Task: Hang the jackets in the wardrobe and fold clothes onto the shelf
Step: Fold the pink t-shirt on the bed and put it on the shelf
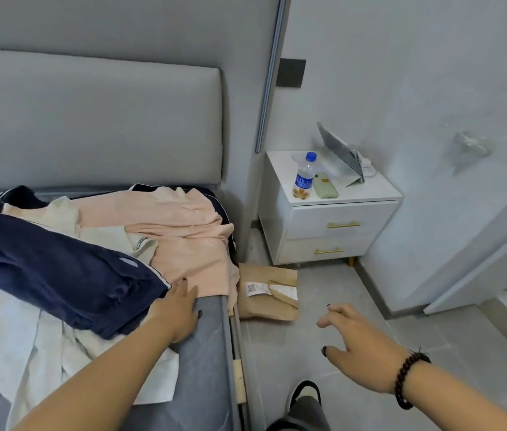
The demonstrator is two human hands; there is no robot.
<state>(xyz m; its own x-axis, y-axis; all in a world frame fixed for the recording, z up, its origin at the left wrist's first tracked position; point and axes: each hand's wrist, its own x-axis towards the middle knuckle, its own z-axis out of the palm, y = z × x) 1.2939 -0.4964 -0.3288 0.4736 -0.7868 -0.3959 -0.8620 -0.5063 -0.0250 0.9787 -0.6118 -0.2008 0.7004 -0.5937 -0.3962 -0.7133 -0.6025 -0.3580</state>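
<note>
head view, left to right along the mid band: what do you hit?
Navy garment → peach garment → brown paper package on the floor → water bottle → green phone → propped tablet on the white nightstand.

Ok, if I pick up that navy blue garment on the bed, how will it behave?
The navy blue garment lies crumpled and draped over the other clothes, so it's probably floppy and will sag. It looks thin, so likely light. Gripped one-handed, its loose ends may drag over the pink garment.
</note>
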